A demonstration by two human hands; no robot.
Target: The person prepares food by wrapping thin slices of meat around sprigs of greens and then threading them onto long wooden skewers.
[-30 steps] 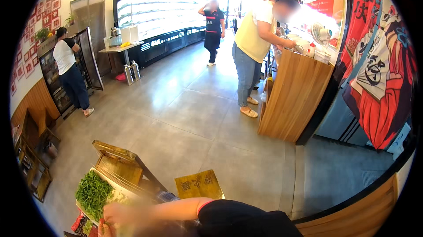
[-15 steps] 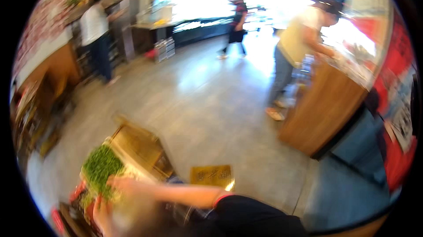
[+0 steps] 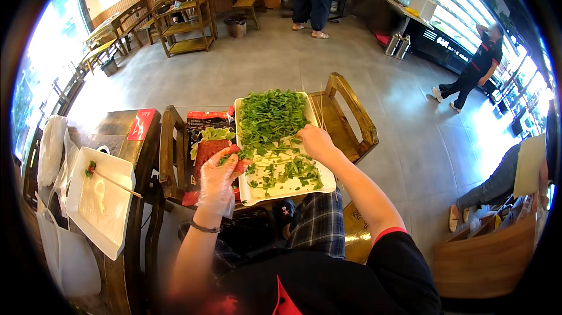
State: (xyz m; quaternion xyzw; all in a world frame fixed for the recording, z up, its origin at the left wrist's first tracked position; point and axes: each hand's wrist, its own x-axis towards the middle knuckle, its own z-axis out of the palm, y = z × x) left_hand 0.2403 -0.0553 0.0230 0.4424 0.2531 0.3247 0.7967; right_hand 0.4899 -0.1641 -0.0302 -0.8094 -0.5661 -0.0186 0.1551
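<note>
At 12 o'clock, over the white tray: red-and-green bundle held up, right hand down by the greens.
Gloved left hand at 11, grip pinching the bundle; right, toward 1, fingertips close together, can't tell if they pinch anything. Red slab, 11, just beyond. White dish at 10 on desk, one tipped stick inside. Step looks like filling the bundle; next move probably calls for firm left hold, light right-hand pick of leaves.

Clear above greens; wooden rail blocks right
</note>
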